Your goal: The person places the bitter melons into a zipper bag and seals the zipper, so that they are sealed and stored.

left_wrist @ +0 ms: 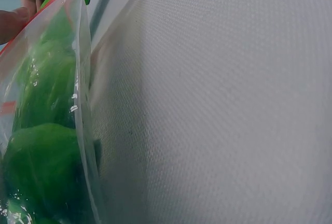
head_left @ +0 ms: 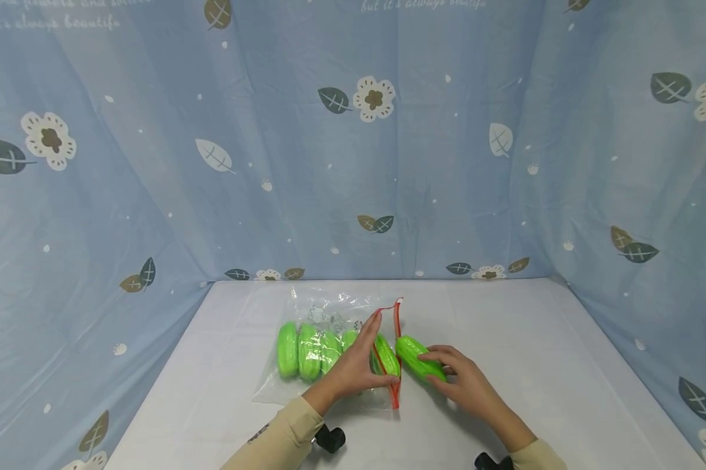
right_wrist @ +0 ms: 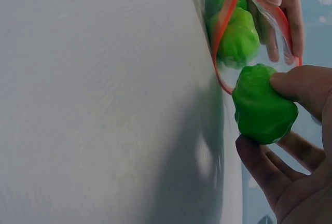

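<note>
A clear zip bag [head_left: 271, 390] with a red zip edge [right_wrist: 226, 22] lies on the table, its mouth facing right and parted. Several glossy, bright green cucumbers [head_left: 288, 350] lie side by side inside it. My left hand [head_left: 353, 367] holds the bag at its mouth, thumb and fingers spread along the red edge. Just outside the mouth, my right hand [head_left: 460, 382] grips another green cucumber [head_left: 417, 358] between thumb and fingers. In the right wrist view its bumpy end [right_wrist: 262, 105] points towards the opening, near a cucumber [right_wrist: 238, 40] inside the bag.
A white cloth covers the table [head_left: 506, 333]. Behind and on both sides hangs a blue curtain [head_left: 435, 196] with leaf and flower prints. Black wrist mounts [head_left: 331, 438] show at both forearms.
</note>
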`<action>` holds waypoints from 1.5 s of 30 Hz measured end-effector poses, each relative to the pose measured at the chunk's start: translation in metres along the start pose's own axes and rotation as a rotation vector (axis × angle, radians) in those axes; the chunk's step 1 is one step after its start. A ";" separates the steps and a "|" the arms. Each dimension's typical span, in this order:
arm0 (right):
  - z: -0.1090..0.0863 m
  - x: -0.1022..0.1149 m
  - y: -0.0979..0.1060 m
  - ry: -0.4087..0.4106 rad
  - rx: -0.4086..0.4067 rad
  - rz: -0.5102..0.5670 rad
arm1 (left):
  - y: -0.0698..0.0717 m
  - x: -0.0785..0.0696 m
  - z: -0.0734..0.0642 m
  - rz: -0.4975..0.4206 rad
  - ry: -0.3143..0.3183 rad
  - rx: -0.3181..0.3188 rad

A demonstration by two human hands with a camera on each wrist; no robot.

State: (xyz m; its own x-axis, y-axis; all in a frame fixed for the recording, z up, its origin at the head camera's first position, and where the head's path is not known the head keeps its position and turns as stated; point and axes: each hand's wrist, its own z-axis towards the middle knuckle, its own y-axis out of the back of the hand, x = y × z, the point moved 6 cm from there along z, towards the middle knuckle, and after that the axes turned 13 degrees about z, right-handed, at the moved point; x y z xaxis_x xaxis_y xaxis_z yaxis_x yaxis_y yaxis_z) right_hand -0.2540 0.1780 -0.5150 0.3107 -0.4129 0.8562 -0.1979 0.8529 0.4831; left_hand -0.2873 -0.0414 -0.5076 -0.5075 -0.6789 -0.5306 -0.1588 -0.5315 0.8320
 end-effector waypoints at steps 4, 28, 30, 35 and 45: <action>0.002 0.002 -0.004 0.027 0.026 -0.007 | 0.000 0.000 0.001 -0.009 -0.004 -0.009; -0.005 0.010 -0.003 0.029 0.199 0.077 | 0.005 -0.002 0.004 -0.013 -0.011 -0.036; -0.006 0.009 -0.003 0.027 0.207 0.085 | 0.004 -0.001 0.004 -0.012 -0.009 -0.031; -0.006 0.007 -0.003 0.029 0.204 0.088 | 0.003 0.000 0.003 0.005 -0.007 -0.021; -0.005 0.008 -0.001 0.052 0.182 0.097 | 0.002 -0.001 0.004 0.001 -0.018 -0.018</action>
State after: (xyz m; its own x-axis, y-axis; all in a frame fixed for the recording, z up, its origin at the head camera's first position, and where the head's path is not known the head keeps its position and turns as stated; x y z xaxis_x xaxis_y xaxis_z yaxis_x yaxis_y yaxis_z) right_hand -0.2467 0.1757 -0.5091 0.3285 -0.3103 0.8921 -0.3928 0.8141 0.4278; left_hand -0.2908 -0.0394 -0.5049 -0.5231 -0.6703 -0.5264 -0.1435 -0.5396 0.8296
